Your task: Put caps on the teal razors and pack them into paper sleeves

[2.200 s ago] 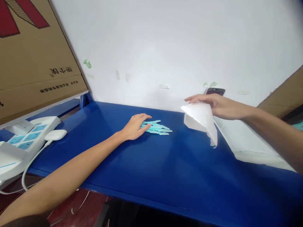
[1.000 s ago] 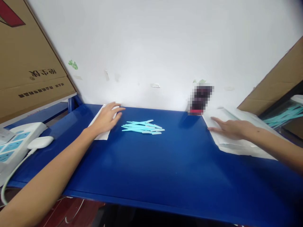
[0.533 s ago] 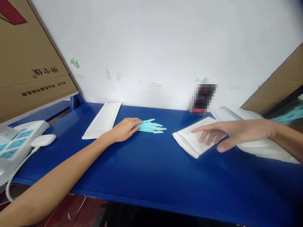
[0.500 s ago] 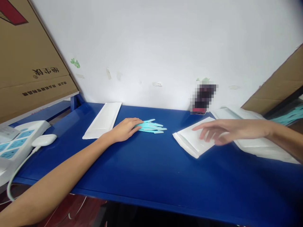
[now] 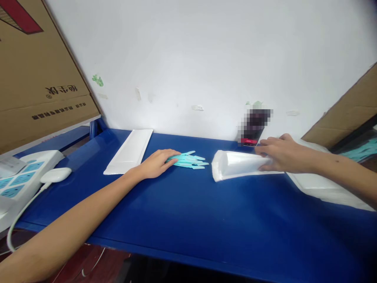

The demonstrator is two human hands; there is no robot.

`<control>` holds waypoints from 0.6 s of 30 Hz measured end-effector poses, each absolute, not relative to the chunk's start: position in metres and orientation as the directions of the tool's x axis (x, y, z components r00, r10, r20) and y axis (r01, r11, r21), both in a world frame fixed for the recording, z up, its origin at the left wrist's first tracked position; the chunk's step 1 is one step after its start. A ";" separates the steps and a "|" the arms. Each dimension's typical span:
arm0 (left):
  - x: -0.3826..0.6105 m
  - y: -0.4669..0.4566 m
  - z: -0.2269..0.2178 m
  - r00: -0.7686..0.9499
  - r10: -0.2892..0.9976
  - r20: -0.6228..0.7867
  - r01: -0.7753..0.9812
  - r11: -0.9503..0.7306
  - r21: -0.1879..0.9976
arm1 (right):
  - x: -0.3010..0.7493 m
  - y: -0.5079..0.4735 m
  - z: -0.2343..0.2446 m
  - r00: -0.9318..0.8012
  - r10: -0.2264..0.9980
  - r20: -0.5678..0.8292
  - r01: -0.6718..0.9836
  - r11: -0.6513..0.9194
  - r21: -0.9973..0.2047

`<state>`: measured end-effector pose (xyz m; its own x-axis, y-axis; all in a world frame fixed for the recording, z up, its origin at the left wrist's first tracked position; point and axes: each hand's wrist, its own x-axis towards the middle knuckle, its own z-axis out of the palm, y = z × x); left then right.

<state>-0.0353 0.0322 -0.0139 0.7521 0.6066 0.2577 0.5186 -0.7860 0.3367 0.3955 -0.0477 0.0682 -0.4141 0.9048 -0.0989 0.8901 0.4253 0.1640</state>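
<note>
My left hand (image 5: 157,163) is closed over the near ends of a bundle of slim teal eyebrow razors (image 5: 190,160); their lighter tips fan out to the right on the blue table. My right hand (image 5: 279,154) pinches the right end of a white padded envelope (image 5: 241,164). That envelope is bent upward along its length, and its wider left end faces the razors, a short gap away. Behind my left wrist, a second white envelope (image 5: 129,152) lies flat. More white envelopes (image 5: 324,184) lie under and beyond my right forearm, partly hidden.
A phone (image 5: 253,129), partly blurred out, leans on the wall at the back. On the left are a white power strip (image 5: 38,169), a white charger with a cable (image 5: 55,175) and a large cardboard box (image 5: 50,74). An open carton (image 5: 347,106) with teal items stands right.
My right hand, loosely spread over the flat envelope before, has moved back and gripped its end. The envelope has turned and now bulges upward. My left hand stays on the razors.
</note>
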 end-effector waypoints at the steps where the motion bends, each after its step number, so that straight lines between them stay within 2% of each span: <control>1: -0.035 0.032 -0.013 0.754 0.606 0.255 0.519 -0.787 0.334 | 0.388 -0.056 0.073 -0.433 0.893 -0.125 0.888 0.446 0.113; 3: -0.034 0.031 -0.013 0.754 0.607 0.251 0.523 -0.786 0.330 | 0.376 -0.076 0.077 -0.442 0.866 -0.234 0.895 0.445 -0.043; 5: -0.034 0.031 -0.013 0.748 0.614 0.252 0.532 -0.781 0.326 | 0.372 -0.093 0.075 -0.398 0.864 -0.307 0.917 0.374 -0.136; 8: -0.034 0.031 -0.013 0.744 0.618 0.253 0.537 -0.779 0.323 | 0.380 -0.106 0.066 -0.343 0.892 -0.294 0.938 0.307 -0.163; 12: -0.035 0.031 -0.013 0.750 0.611 0.254 0.523 -0.782 0.339 | 0.405 -0.106 0.046 -0.400 0.897 -0.187 0.912 0.368 -0.182; 15: -0.035 0.032 -0.014 0.739 0.623 0.256 0.532 -0.773 0.346 | 0.416 -0.108 0.029 -0.409 0.894 -0.181 0.910 0.383 -0.159; 18: -0.035 0.032 -0.014 0.726 0.637 0.259 0.536 -0.760 0.368 | 0.414 -0.112 0.019 -0.398 0.904 -0.154 0.907 0.363 -0.212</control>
